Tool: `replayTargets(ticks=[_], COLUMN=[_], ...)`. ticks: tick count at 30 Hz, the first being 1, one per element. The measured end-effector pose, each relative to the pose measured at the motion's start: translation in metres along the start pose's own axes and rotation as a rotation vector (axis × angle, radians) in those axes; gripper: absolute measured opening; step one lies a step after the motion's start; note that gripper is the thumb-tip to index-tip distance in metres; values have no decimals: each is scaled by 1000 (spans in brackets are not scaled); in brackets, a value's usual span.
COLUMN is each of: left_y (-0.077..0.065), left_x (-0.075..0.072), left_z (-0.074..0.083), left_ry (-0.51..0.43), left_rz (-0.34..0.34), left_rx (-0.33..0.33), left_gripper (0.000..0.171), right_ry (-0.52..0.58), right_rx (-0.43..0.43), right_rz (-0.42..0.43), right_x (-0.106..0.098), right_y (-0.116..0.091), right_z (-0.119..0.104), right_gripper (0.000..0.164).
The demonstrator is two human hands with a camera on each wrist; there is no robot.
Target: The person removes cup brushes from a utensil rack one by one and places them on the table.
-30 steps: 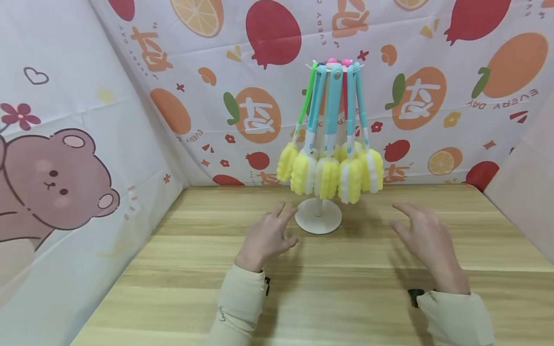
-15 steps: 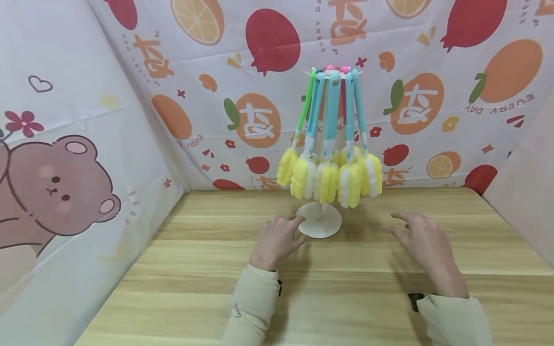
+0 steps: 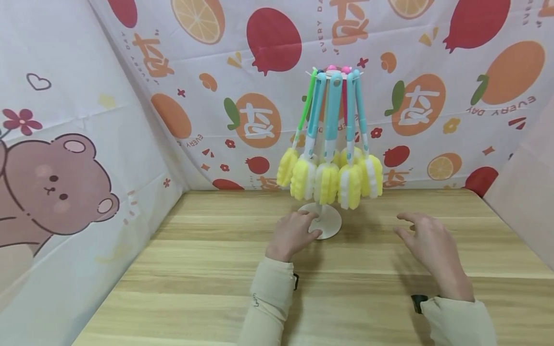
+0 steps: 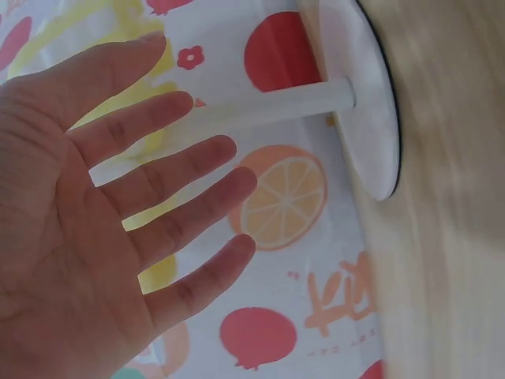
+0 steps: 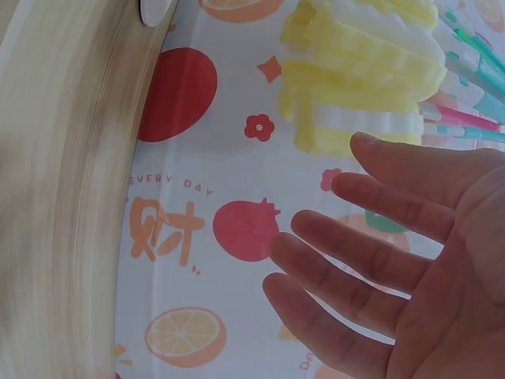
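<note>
Left grip [image 3: 293,234] and right grip [image 3: 434,244], fingers spread apart, flank the white rack [image 3: 331,223] hung with sponge brushes [image 3: 327,184], the left nearer.

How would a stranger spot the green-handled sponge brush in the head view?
On the wooden table stands a white round-based rack hung with yellow sponge brushes. At its far left hangs the bright-green-handled brush; its front neighbours have light-blue handles.

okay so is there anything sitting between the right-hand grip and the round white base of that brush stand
Nothing visible: in the head view, only bare wooden tabletop lies between the right-hand grip and the white base. The yellow sponge heads hang above the base.
</note>
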State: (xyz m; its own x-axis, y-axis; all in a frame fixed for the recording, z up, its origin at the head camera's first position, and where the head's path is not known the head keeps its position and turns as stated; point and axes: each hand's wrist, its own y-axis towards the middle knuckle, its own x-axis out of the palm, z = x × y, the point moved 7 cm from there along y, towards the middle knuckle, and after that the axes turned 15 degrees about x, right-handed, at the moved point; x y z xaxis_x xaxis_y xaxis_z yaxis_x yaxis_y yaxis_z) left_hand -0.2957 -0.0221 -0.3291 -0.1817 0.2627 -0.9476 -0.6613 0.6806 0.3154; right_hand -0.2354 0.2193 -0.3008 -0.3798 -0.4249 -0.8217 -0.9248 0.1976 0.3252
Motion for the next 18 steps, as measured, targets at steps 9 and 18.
replayTargets(ticks=[9, 18], left_y=[5, 13], left_x=[18, 27], left_z=[-3, -6], left_ry=[-11, -11], left_rz=[-9, -43], left_rx=[-17, -18], left_gripper=[35, 35], right_ry=[4, 19], right_rx=[3, -3], right_rz=[19, 45], right_x=[-1, -6], right_y=[-1, -1], right_z=[2, 3], right_gripper=[30, 29])
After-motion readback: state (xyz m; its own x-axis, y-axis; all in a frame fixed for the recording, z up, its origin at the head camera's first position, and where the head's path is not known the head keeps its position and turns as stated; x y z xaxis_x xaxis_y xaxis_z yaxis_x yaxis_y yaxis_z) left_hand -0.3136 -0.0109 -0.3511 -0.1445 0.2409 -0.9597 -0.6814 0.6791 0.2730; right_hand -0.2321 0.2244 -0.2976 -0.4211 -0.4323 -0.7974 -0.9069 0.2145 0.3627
